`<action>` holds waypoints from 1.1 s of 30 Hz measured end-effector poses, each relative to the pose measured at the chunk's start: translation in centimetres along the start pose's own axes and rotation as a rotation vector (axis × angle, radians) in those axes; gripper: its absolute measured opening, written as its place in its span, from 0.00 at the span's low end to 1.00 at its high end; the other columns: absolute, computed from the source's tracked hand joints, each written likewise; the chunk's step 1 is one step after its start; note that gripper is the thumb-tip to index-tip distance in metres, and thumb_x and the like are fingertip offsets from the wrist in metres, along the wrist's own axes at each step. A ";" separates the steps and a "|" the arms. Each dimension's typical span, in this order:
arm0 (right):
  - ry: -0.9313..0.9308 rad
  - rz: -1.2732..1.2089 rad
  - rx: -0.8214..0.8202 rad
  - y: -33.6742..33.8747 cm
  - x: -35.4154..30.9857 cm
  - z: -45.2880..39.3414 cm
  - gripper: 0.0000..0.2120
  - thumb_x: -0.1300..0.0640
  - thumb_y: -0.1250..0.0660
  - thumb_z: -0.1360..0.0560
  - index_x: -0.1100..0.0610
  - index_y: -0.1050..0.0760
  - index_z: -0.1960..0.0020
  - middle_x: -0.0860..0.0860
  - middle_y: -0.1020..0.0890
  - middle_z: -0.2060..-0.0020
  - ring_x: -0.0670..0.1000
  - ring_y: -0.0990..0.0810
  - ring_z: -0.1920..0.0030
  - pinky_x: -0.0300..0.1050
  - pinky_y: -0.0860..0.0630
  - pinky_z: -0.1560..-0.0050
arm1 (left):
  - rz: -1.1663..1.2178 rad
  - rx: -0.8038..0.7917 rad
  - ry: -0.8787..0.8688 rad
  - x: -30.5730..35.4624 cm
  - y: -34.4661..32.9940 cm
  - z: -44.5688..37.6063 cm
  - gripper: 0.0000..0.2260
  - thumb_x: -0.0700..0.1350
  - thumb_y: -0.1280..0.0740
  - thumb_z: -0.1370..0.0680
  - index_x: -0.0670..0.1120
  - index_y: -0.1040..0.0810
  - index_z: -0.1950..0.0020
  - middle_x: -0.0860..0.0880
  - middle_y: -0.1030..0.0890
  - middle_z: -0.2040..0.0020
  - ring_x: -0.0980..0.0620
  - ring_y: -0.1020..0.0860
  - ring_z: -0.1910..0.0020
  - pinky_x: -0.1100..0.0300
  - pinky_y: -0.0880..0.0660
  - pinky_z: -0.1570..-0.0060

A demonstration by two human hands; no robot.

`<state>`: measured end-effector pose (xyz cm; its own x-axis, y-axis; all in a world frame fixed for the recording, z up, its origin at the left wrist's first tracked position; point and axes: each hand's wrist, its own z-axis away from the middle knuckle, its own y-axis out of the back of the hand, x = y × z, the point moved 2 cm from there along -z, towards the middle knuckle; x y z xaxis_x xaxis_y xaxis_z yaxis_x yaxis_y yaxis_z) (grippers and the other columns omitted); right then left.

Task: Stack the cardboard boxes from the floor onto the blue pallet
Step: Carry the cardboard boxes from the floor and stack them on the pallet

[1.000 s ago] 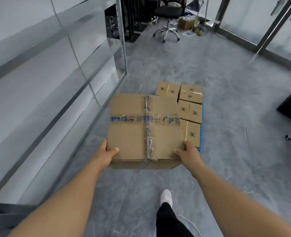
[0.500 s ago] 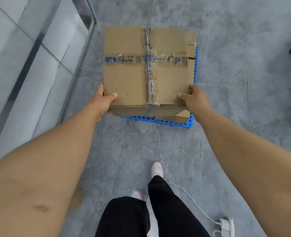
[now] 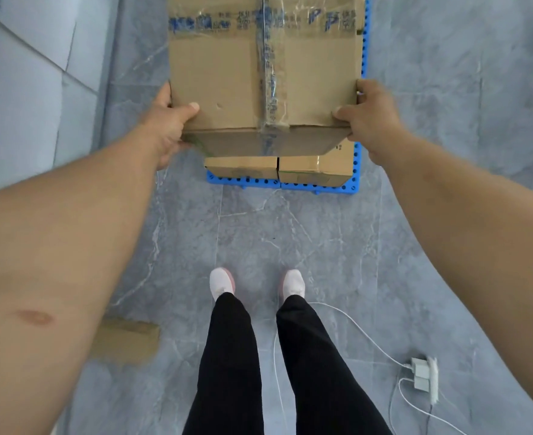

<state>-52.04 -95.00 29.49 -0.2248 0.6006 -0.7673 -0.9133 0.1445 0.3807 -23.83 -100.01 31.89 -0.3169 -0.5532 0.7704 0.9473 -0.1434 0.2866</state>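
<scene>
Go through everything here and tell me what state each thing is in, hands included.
Big box: taped shut, held above the smaller boxes.
Left hand: grips the box's left corner.
Right hand: grips the right corner.
Small boxes: closed, on the pallet.
Pallet: flat on the floor, loaded.

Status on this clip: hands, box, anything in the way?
Left hand and right hand grip box. Box above smaller boxes on pallet. Nothing visible between.

Box (image 3: 263,64) now over pallet (image 3: 282,183).
</scene>
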 end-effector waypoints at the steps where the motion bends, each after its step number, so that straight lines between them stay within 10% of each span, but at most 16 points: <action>1: 0.000 -0.008 -0.008 -0.4 0.3 -0.5 0.26 0.59 0.34 0.26 0.52 0.37 0.30 0.49 0.25 0.43 0.50 0.26 0.49 0.41 0.29 0.59 | -0.003 -0.002 -0.001 -0.2 -0.1 -0.7 0.20 0.40 0.41 0.20 0.54 0.37 0.30 0.62 0.28 0.51 0.63 0.28 0.54 0.61 0.29 0.65; 16: -0.040 0.070 0.011 -11.0 6.6 -9.5 0.24 0.59 0.33 0.26 0.53 0.35 0.32 0.48 0.25 0.46 0.50 0.24 0.46 0.48 0.25 0.42 | -0.061 -0.082 0.033 -10.7 1.1 -14.7 0.13 0.42 0.40 0.20 0.54 0.33 0.37 0.60 0.25 0.47 0.59 0.26 0.48 0.59 0.26 0.63; 33: -0.069 0.056 0.118 -16.2 10.7 -11.4 0.25 0.58 0.33 0.26 0.51 0.35 0.32 0.43 0.27 0.57 0.50 0.23 0.52 0.50 0.20 0.51 | -0.075 -0.135 -0.024 -15.7 2.3 -20.4 0.17 0.42 0.40 0.22 0.56 0.33 0.34 0.58 0.24 0.45 0.57 0.25 0.47 0.55 0.23 0.55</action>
<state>-43.51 -99.86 9.21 -0.2467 0.6626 -0.7072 -0.8526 0.1985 0.4834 -15.66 -108.41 8.84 -0.3865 -0.5173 0.7636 0.9182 -0.2934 0.2660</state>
